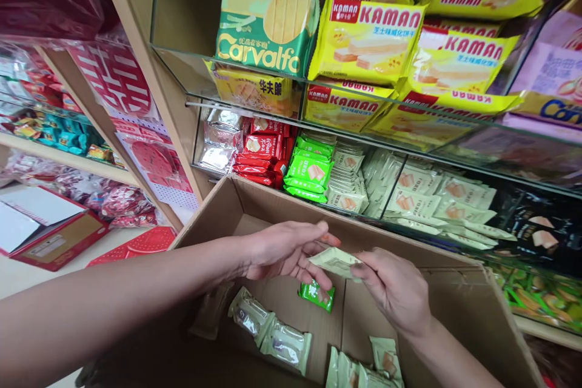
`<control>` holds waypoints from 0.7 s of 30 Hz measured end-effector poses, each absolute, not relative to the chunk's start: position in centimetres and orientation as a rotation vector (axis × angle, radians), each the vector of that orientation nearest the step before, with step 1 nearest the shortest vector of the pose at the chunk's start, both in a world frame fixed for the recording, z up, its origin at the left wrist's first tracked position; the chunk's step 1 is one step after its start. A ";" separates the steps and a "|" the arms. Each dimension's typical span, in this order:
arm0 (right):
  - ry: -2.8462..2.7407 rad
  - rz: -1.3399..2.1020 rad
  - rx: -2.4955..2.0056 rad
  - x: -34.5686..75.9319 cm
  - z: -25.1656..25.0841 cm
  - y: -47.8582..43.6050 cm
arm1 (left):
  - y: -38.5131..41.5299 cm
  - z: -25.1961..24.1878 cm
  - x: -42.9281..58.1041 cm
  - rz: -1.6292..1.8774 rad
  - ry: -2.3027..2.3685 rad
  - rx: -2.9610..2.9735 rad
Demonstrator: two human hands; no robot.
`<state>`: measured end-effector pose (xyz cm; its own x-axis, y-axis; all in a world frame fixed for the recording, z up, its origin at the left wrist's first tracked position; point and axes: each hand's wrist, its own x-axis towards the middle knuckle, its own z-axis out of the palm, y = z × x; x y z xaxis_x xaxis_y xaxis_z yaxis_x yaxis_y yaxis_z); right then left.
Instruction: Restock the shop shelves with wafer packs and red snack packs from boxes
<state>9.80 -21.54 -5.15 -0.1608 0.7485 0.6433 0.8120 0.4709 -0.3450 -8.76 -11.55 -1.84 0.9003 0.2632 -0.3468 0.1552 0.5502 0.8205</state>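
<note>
Between my fingertips, my right hand [398, 291] pinches a pale green snack packet [334, 262] above the cardboard box [436, 254]. My left hand [291, 251] is beside the packet's left end, palm partly up and fingers apart; whether it touches the packet I cannot tell. Below the hands, a bright green packet [317, 296] lies on the box floor. Two pale green packets with shiny backs, one of them nearer [286, 342], rest at the lower left inside the box. Several more pale packets [386, 359] are grouped at the lower right.
Behind the box, a glass-fronted shelf holds red packets [259, 151], green packets [311, 170] and pale packets [413, 197]. Higher up are yellow wafer bags [368, 39] and a green biscuit bag [266, 30]. A wooden upright [150, 73] stands left, near a red-and-white carton [50, 230].
</note>
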 end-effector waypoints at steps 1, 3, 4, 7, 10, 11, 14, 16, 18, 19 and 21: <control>-1.973 -0.102 -1.249 10.0 -5.1 -21.6 | -11.5 -1.7 -8.9 0.087 0.484 0.988; -1.947 -0.038 -1.232 10.0 -5.1 -21.6 | -11.5 -1.4 -9.0 0.188 0.516 1.014; -1.879 0.015 -1.264 9.9 -5.2 -21.6 | -11.6 -1.3 -9.0 0.240 0.514 1.039; -1.444 0.290 -1.412 9.4 -5.3 -21.7 | -11.9 -1.4 -8.9 0.364 0.438 1.137; -1.061 0.767 -1.393 8.8 -5.1 -21.9 | -12.2 -1.9 -8.8 0.438 0.366 1.215; -1.004 0.895 -1.357 8.7 -4.9 -22.0 | -12.2 -2.0 -8.7 0.448 0.365 1.229; -0.941 1.029 -1.290 8.4 -4.5 -22.2 | -12.1 -2.5 -8.6 0.429 0.393 1.251; -0.900 1.019 -1.246 7.9 -4.5 -22.3 | -12.0 -2.7 -8.6 0.427 0.413 1.261; -0.873 1.081 -1.201 7.1 -4.7 -22.4 | -12.0 -3.0 -8.5 0.436 0.433 1.275; -0.872 1.125 -1.191 6.7 -4.7 -22.4 | -12.0 -3.1 -8.5 0.445 0.445 1.288; -0.911 1.182 -1.219 6.4 -4.6 -22.3 | -12.0 -3.4 -8.5 0.457 0.485 1.332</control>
<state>6.38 -22.27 -4.60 0.1910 0.9783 -0.0803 -0.1712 -0.0474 -0.9841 -8.46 -12.02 -3.45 0.8163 0.5732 -0.0721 -0.0384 0.1784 0.9832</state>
